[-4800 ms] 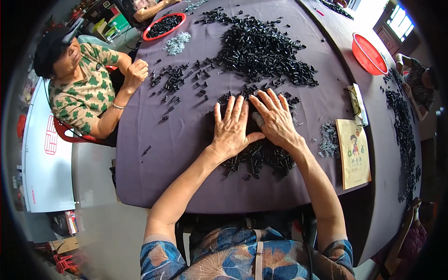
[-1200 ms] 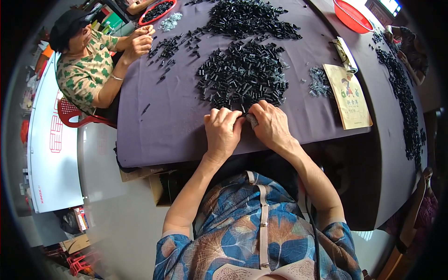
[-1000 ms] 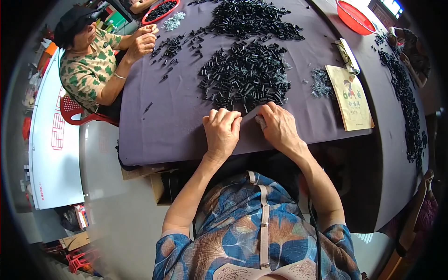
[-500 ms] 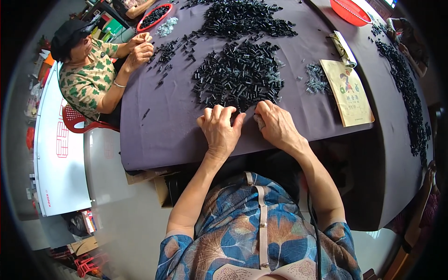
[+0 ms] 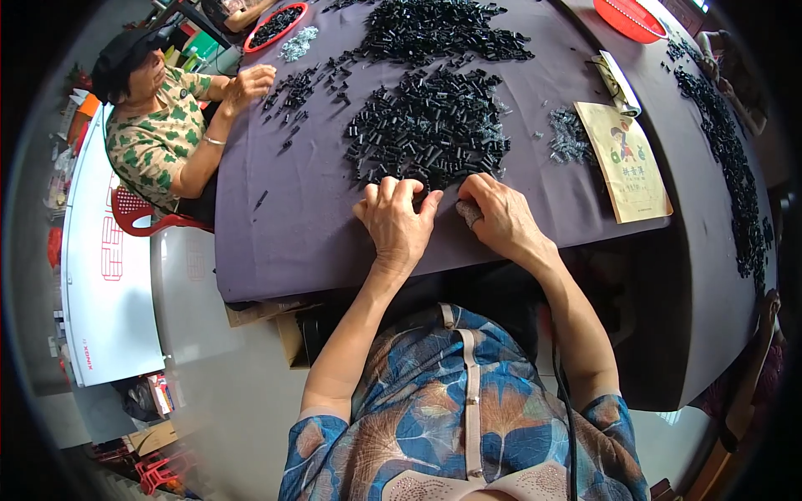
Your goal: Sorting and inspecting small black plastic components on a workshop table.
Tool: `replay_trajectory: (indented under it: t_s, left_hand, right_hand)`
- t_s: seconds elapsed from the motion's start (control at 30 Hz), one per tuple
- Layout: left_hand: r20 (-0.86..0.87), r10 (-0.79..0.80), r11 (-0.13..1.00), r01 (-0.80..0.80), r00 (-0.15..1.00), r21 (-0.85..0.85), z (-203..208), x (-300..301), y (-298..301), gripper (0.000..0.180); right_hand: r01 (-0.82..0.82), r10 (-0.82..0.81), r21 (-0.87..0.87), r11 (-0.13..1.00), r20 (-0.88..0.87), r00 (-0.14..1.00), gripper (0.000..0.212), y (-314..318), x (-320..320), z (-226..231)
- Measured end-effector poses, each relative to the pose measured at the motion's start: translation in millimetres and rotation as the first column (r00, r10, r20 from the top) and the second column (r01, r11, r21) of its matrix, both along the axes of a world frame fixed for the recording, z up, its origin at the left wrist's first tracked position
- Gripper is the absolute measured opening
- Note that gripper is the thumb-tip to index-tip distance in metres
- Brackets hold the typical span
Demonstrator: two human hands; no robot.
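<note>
Both hands rest at the near edge of the bench (image 5: 276, 250), by a pile of small black parts (image 5: 430, 134). The left hand (image 5: 397, 221) has its fingers curled down on the cloth. The right hand (image 5: 501, 219) pinches something small and grey. It looks like sorting; picking one part needs a careful pinch.

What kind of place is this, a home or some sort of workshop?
Probably a small informal workshop for hand-sorting parts. A large table under a purple cloth is heaped with small black parts, a red tray holds more, and a second person works the far side.
</note>
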State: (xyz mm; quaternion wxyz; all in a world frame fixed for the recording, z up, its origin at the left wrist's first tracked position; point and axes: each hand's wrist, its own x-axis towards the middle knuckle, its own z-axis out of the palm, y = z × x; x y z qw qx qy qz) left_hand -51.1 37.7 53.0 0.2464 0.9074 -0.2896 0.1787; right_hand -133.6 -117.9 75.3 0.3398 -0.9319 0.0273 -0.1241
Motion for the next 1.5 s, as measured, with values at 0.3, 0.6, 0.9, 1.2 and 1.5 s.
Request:
replay_trajectory:
  t_s: [0.3, 0.6, 0.9, 1.2, 1.5]
  left_hand:
    - [0.041, -0.160, 0.980, 0.164, 0.986, -0.111, 2, -3, 19, 0.023]
    - [-0.026, -0.159, 0.981, 0.155, 0.987, -0.118, -3, 7, 47, 0.027]
    - [-0.018, -0.129, 0.988, 0.126, 0.992, -0.091, -3, 3, 26, 0.010]
    - [0.015, -0.134, 0.981, 0.135, 0.991, -0.143, -5, 3, 29, 0.012]
    - [0.044, -0.127, 0.989, 0.129, 0.991, -0.067, 4, 0, 17, 0.016]
  right_hand:
    - [-0.011, 0.011, -0.006, 1.000, 0.024, 1.000, 0.031, 1, 1, -1]
    - [0.017, -0.009, -0.075, 0.997, 0.109, 0.994, 0.023, 7, 4, -7]
    - [0.132, -0.110, -0.087, 0.987, 0.223, 0.969, 0.026, 17, 8, -14]
    - [0.077, -0.061, -0.108, 0.991, 0.147, 0.987, 0.023, 15, 4, -11]
    - [0.089, -0.071, -0.111, 0.990, 0.157, 0.985, 0.025, 15, 3, -11]
